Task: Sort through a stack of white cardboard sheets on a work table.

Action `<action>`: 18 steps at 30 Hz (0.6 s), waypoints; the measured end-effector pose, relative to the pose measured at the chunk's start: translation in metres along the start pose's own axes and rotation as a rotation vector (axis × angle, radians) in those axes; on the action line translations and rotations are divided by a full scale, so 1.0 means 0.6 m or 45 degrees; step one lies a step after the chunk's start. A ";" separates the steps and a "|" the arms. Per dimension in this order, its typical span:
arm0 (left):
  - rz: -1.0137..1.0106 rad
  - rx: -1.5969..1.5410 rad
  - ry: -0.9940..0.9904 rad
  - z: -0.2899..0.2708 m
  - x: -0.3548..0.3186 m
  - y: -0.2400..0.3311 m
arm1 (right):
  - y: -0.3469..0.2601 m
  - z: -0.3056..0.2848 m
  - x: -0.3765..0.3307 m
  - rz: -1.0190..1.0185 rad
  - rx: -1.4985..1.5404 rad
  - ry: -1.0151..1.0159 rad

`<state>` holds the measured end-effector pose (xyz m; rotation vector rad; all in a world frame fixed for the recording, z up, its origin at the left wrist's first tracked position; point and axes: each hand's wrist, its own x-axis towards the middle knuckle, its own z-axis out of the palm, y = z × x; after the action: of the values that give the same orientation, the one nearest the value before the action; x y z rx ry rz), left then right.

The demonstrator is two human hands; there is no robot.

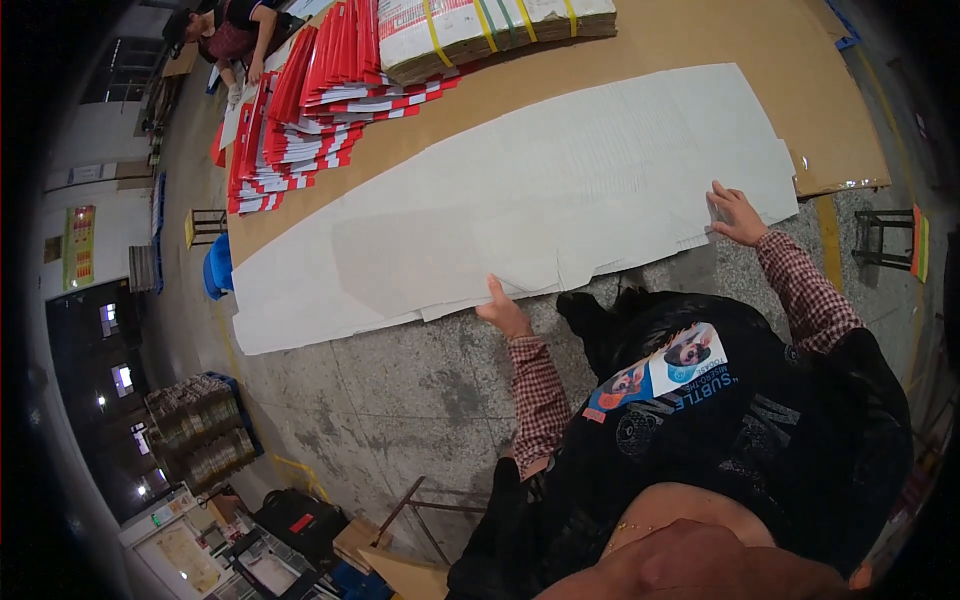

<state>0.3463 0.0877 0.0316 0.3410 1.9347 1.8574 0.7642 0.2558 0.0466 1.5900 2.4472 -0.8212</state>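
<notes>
A long white cardboard sheet (620, 160) with ragged edges lies across the brown table, and its near edge juts over the floor. My left hand (506, 314) is closed on that near edge, thumb on top and the other fingers out of sight. Farther right, my right hand (738, 214) rests on the sheet close to its right end, with the fingers apart.
Red-and-white folded cartons (300, 120) fan out in piles at the far left of the table (830, 120). A strapped bundle of flat board (500, 30) sits at the back. Another person (245, 35) handles pieces beyond the piles. Stools (885, 240) stand beside the table.
</notes>
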 end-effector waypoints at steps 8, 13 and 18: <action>-0.354 -0.290 -0.010 -0.027 0.030 -0.028 | -0.007 -0.005 0.008 -0.054 0.029 -0.019; 0.043 -0.094 0.058 0.002 -0.002 -0.006 | 0.009 -0.003 -0.002 -0.008 0.005 -0.022; -0.411 -0.350 0.111 -0.034 0.042 -0.031 | -0.004 -0.006 0.009 -0.034 0.019 -0.020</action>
<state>0.3172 0.0799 0.0097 -0.1332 1.6400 1.9071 0.7603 0.2614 0.0485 1.5527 2.4627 -0.8549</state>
